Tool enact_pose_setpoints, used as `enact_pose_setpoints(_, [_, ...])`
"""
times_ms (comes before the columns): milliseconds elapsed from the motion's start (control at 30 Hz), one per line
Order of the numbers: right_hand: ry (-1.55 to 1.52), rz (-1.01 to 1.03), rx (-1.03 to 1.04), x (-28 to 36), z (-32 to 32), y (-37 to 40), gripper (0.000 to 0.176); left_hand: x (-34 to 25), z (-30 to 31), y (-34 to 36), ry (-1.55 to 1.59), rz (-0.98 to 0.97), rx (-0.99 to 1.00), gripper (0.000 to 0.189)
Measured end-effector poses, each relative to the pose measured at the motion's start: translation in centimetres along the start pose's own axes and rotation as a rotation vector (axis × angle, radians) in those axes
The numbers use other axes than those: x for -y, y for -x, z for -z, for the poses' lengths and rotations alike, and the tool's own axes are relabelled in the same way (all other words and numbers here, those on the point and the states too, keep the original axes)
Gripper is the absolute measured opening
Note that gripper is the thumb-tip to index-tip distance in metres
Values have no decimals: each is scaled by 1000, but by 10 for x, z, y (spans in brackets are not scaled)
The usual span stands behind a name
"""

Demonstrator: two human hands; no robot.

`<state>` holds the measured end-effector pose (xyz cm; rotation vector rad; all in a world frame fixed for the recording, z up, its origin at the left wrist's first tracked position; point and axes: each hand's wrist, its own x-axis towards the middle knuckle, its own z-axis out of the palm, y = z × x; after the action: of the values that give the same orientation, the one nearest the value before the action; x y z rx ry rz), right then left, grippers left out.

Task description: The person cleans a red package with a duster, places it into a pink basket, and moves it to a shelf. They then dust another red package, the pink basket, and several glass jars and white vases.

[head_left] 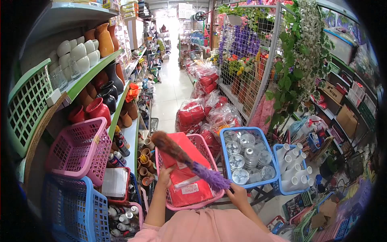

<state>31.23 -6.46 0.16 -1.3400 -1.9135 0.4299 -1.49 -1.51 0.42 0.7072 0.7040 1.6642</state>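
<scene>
Shop aisle (171,86), I see right hand (238,196) curled round duster (182,157) at purple end, left hand (164,177) touching red packets (191,147), can't tell its grip

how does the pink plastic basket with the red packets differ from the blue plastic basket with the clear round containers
The pink plastic basket holds flat red packets; the blue plastic basket holds clear round containers. A fluffy brown-and-purple duster crosses the pink basket's contents, while the blue basket's lie uncovered. The blue basket stands to the right of the pink basket. Both are open-topped.
</scene>
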Motion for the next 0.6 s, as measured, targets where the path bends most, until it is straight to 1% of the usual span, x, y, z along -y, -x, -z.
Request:
enact_pose_setpoints(33, [3,-2,2,2,0,-2,27,-1,-3,1,3,3,-1,53])
enact_pose_setpoints(100, [41,-260,13,10,-1,-6,25,-6,-11,5,113,39,-36,54])
enact_pose_setpoints(167, [58,-234,22,13,-3,-3,25,-6,-9,3,132,44,-23,52])
enact_pose_setpoints(233, [-46,-91,70,15,-5,2,24,-9,-6,0,286,16,6,49])
enact_pose_setpoints(267, [-47,-60,71,9,-7,3,23,-1,9,-6,307,0,-23,43])
enact_pose_setpoints(300, [-48,-59,73,6,-11,4,23,-5,6,-5,306,-2,-25,43])
enact_pose_setpoints(367, [-28,-124,23,2,-15,3,22,-13,0,-3,525,113,59,43])
enact_pose_setpoints(400, [-27,-121,26,7,-15,2,22,-11,-1,-3,492,51,49,44])
enact_pose_setpoints(467, [-40,-175,89,21,-14,2,22,-9,-4,-7,492,38,20,43])
enact_pose_setpoints(500, [-40,-175,92,18,-14,2,22,-10,-5,-8,489,27,-5,43])
enact_pose_setpoints(533, [-12,-53,136,12,-15,3,23,3,13,-16,546,-9,-9,41])
enact_pose_setpoints(567, [16,69,179,8,-16,3,23,13,35,-18,712,-32,537,41])
enact_pose_setpoints(600, [23,32,159,11,-15,0,25,11,31,-18,695,0,308,43])
